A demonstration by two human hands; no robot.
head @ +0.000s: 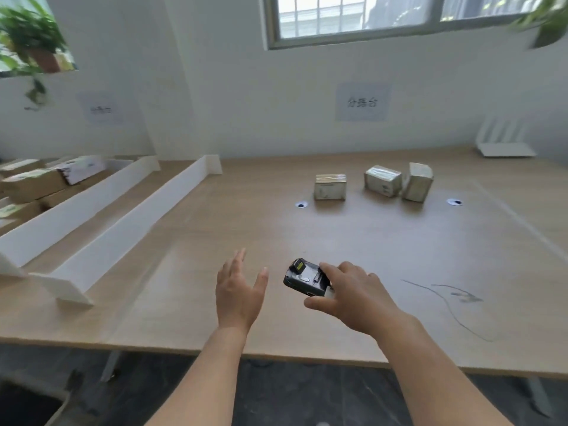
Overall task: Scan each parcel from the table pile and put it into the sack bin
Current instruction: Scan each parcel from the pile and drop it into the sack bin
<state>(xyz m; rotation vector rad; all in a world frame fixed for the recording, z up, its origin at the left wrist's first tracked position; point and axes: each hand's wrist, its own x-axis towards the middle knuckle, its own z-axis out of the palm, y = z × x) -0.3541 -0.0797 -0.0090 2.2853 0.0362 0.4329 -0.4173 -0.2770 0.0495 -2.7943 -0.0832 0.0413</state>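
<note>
While the right hand [353, 298] grips the scanner [304, 278] and the left hand [238, 290] hovers empty, fingers spread, the next move is probably a reach for the far parcels [382, 180].

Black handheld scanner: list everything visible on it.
The small black boxy handheld scanner looks like hard plastic, with a yellow patch at its far end and a pale oval button on its face. It is tilted, near the front of the light wooden table. The right hand grips it, forefinger along its far side, thumb at its near corner. Whether it touches the table cannot be told.
</note>
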